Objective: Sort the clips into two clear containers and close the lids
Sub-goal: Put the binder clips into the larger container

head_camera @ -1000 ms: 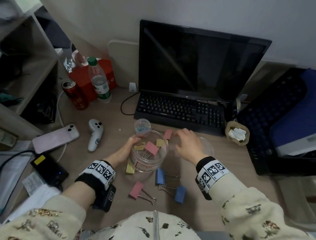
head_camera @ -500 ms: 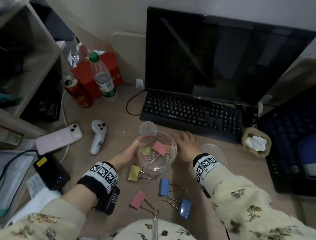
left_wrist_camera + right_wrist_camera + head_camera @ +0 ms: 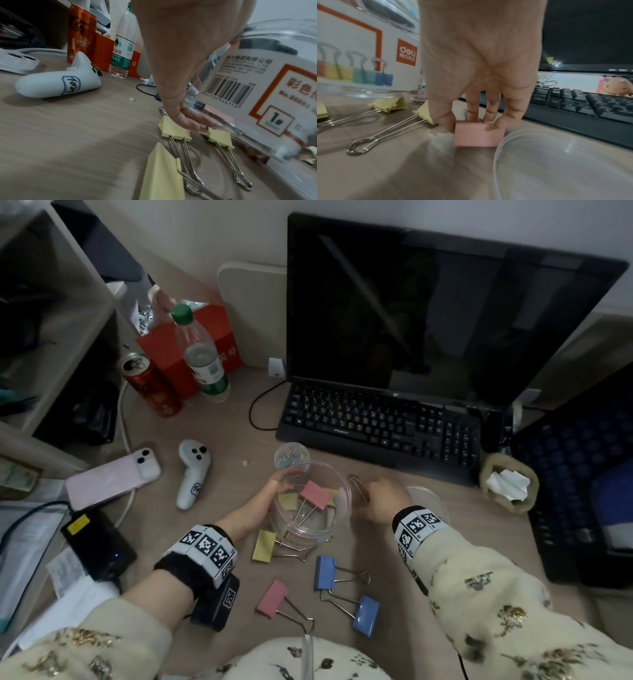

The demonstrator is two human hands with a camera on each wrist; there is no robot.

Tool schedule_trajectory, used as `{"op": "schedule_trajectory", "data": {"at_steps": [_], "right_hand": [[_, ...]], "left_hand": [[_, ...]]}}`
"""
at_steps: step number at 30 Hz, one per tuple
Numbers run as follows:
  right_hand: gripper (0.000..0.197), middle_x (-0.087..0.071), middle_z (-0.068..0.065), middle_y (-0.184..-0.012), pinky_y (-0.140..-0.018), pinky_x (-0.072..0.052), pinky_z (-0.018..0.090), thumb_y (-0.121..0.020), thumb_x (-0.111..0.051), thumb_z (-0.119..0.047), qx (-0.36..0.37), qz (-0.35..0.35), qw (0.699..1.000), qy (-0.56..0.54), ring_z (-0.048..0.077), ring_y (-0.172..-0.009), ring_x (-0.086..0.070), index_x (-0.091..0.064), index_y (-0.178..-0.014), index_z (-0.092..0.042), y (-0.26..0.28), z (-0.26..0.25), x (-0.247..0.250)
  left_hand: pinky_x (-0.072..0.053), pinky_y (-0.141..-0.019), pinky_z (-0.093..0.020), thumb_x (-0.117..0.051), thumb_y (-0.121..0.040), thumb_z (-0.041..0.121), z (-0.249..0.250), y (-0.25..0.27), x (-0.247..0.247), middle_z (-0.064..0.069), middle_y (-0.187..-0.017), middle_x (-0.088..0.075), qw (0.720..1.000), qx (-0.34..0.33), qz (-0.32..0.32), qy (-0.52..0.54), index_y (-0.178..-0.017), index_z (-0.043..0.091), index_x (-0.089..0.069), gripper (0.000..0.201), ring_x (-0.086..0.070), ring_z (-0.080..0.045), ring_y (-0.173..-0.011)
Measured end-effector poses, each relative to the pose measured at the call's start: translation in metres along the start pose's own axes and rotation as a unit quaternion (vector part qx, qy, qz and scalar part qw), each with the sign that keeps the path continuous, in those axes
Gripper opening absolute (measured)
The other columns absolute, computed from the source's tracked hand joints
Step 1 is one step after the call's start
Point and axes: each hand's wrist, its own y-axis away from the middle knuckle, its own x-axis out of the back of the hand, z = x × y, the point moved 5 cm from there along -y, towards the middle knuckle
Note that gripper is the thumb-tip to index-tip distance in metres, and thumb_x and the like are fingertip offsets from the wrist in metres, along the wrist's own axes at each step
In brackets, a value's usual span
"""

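Large jar (image 3: 310, 508): clear, open-topped, upright on the desk (image 3: 219, 460) in front of the keyboard (image 3: 380, 424); printed label with barcode on its wall; a pink clip (image 3: 315, 494) and yellow clips inside
Small container (image 3: 292, 455): clear, just behind the large jar, small coloured clips inside, too small to tell apart
Lid (image 3: 565, 165): clear, round, flat on the desk right of the large jar, just beside the right hand
Right hand (image 3: 380, 503): fingers curled down, thumb and fingertips pinching a pink binder clip (image 3: 478, 134) low over the desk, wire handles pointing up towards the jar rim
Left hand (image 3: 263, 505): wrapped against the left wall of the large jar, fingers curved round it, holding it steady
Yellow clips on desk: one (image 3: 264, 545) at the jar's near-left foot, handles running under the jar's edge; in the right wrist view two more (image 3: 426, 115) lie beside the jar base
Blue clips (image 3: 325, 568): two, near the desk's front edge, handles overlapping
Loose pink clip (image 3: 273, 599): left of the blue pair, handles pointing right
Surroundings: dark monitor (image 3: 445, 309) behind the keyboard; white controller (image 3: 191, 474), pink phone (image 3: 109, 479), red can (image 3: 150, 385) and water bottle (image 3: 202, 357) to the left
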Motion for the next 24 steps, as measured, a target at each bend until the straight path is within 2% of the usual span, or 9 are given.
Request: {"op": "schedule_trajectory", "data": {"at_steps": [3, 7, 10, 13, 15, 17, 19, 21, 24], "right_hand": [[0.032, -0.057, 0.011, -0.112, -0.083, -0.047, 0.035, -0.083, -0.060, -0.035, -0.025, 0.025, 0.998, -0.057, 0.030, -0.102, -0.057, -0.063, -0.107, -0.015, 0.017, 0.003, 0.014], [0.023, -0.055, 0.006, -0.101, -0.077, -0.045, 0.034, -0.080, -0.058, -0.032, -0.015, 0.141, 0.983, -0.115, 0.029, -0.095, -0.055, -0.063, -0.098, -0.019, 0.050, -0.007, 0.062], [0.014, -0.056, -0.002, -0.092, -0.072, -0.046, 0.032, -0.079, -0.062, -0.035, 0.062, 0.184, 0.963, -0.187, 0.019, -0.085, -0.055, -0.063, -0.088, -0.024, 0.081, -0.031, 0.100], [0.016, -0.060, -0.008, -0.088, -0.070, -0.050, 0.031, -0.079, -0.067, -0.039, 0.147, 0.112, 0.964, -0.190, 0.011, -0.081, -0.058, -0.065, -0.087, -0.026, 0.109, -0.063, 0.111], [0.017, -0.062, -0.010, -0.085, -0.064, -0.049, 0.029, -0.080, -0.066, -0.043, 0.153, 0.077, 0.978, -0.120, 0.011, -0.078, -0.059, -0.065, -0.085, -0.027, 0.117, -0.076, 0.103], [0.017, -0.063, -0.008, -0.085, -0.062, -0.047, 0.029, -0.081, -0.064, -0.043, 0.139, 0.064, 0.987, -0.055, 0.013, -0.077, -0.058, -0.064, -0.085, -0.027, 0.119, -0.084, 0.094], [0.015, -0.063, -0.006, -0.084, -0.065, -0.050, 0.030, -0.080, -0.063, -0.039, 0.135, 0.048, 0.990, -0.012, 0.017, -0.079, -0.060, -0.065, -0.084, -0.026, 0.121, -0.092, 0.084], [0.011, -0.061, -0.005, -0.079, -0.064, -0.049, 0.031, -0.081, -0.061, -0.037, 0.141, 0.034, 0.989, 0.022, 0.020, -0.078, -0.060, -0.065, -0.082, -0.027, 0.123, -0.103, 0.074], [0.023, -0.064, -0.001, -0.092, -0.068, -0.049, 0.032, -0.086, -0.058, -0.038, 0.129, 0.002, 0.991, 0.036, 0.021, -0.084, -0.061, -0.068, -0.100, -0.022, 0.122, -0.111, 0.058]], "left_hand": [[-0.054, -0.083, -0.037, -0.044, -0.074, 0.047, 0.000, 0.003, -0.002, -0.005, -0.135, -0.051, 1.000, 0.002, 0.016, 0.005, -0.140, 0.015, -0.037, 0.073, -0.058, -0.021, -0.106], [-0.047, -0.086, -0.034, -0.036, -0.072, 0.038, 0.004, 0.012, -0.008, -0.003, -0.132, -0.046, 1.000, -0.017, 0.025, -0.008, -0.146, 0.009, -0.031, 0.079, -0.048, -0.025, -0.123], [-0.043, -0.091, -0.032, -0.036, -0.072, 0.041, 0.006, 0.019, -0.011, -0.008, -0.139, -0.044, 0.999, -0.033, 0.028, -0.019, -0.148, 0.007, -0.028, 0.084, -0.045, -0.025, -0.122], [-0.045, -0.084, -0.030, -0.043, -0.069, 0.052, 0.006, 0.026, -0.015, -0.012, -0.145, -0.041, 0.999, -0.036, 0.025, -0.026, -0.149, 0.008, -0.027, 0.093, -0.045, -0.026, -0.127], [-0.045, -0.074, -0.025, -0.038, -0.072, 0.051, 0.007, 0.031, -0.020, -0.008, -0.143, -0.040, 0.999, -0.035, 0.010, -0.028, -0.148, 0.010, -0.028, 0.087, -0.045, -0.019, -0.120], [-0.045, -0.073, -0.019, -0.033, -0.074, 0.050, 0.007, 0.035, -0.023, -0.004, -0.140, -0.042, 0.999, -0.043, 0.004, -0.030, -0.147, 0.011, -0.031, 0.082, -0.044, -0.011, -0.118], [-0.049, -0.086, -0.022, -0.039, -0.075, 0.063, 0.007, 0.040, -0.023, 0.001, -0.137, -0.046, 0.997, -0.060, 0.012, -0.044, -0.144, 0.014, -0.034, 0.085, -0.047, -0.010, -0.120], [-0.041, -0.110, -0.040, -0.042, -0.068, 0.082, -0.007, 0.032, -0.015, -0.003, -0.145, -0.043, 0.994, -0.086, 0.029, -0.062, -0.145, 0.017, -0.037, 0.101, -0.043, -0.018, -0.134], [-0.028, -0.118, -0.051, -0.039, -0.064, 0.094, -0.040, 0.010, -0.003, -0.002, -0.155, -0.036, 0.990, -0.103, 0.016, -0.097, -0.149, 0.022, -0.035, 0.111, -0.032, -0.022, -0.144]]}}
